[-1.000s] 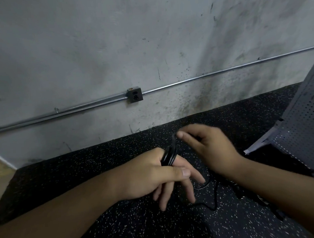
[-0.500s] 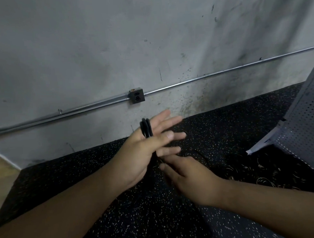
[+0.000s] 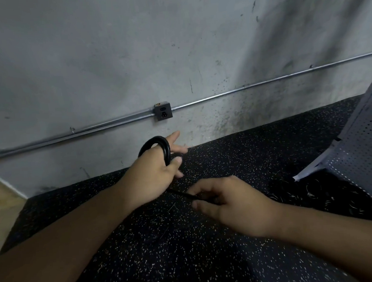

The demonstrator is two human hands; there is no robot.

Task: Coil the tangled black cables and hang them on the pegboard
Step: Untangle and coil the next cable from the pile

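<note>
A black cable coil (image 3: 164, 146) loops around the fingers of my left hand (image 3: 155, 171), with my thumb pressing it against the palm and the fingers pointing at the wall. A loose strand of the same cable (image 3: 183, 195) runs from under that hand to my right hand (image 3: 229, 205), which pinches it low over the floor. A pile of tangled black cables (image 3: 312, 190) lies on the floor at the right, under the leaning grey pegboard (image 3: 362, 151).
The floor is black speckled rubber (image 3: 187, 259). A grey concrete wall stands close ahead, with a metal conduit (image 3: 242, 88) and a socket box (image 3: 163, 114). A strip of tan floor (image 3: 1, 206) shows at the left.
The coil on my left hand now shows as an open loop above the knuckles. My right hand has moved right and down, drawing the loose strand out from the left hand.
</note>
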